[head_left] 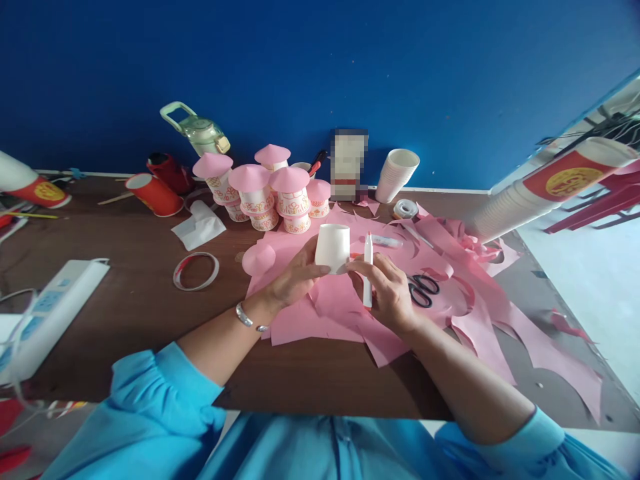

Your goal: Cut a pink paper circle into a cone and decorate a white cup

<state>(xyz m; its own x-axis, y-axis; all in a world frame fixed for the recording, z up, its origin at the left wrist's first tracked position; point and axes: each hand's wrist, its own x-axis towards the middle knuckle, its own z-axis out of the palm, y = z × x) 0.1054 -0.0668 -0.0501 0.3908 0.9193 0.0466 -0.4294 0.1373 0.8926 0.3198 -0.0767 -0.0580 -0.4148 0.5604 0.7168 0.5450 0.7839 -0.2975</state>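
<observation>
Slim white pen (368, 270), smooth paper cup (333, 248)

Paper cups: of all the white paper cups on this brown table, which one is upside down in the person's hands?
The plain white paper cup, held inverted between the left hand and right hand. The others stand decorated under pink cone roofs or lie stacked.

Black-handled scissors (424, 290) lie on pink paper scraps (480, 320) spread over the brown counter (125, 293). Behind them stand paper-cup houses with pink cone roofs (265, 190), a stack of white cups (396, 175) and a tape roll (405, 209). Further left are a red cup on its side (154, 195), a green kettle (199, 132), a folded white tissue (199, 227), an empty tape ring (196, 271) and a white power strip (50, 310).
</observation>
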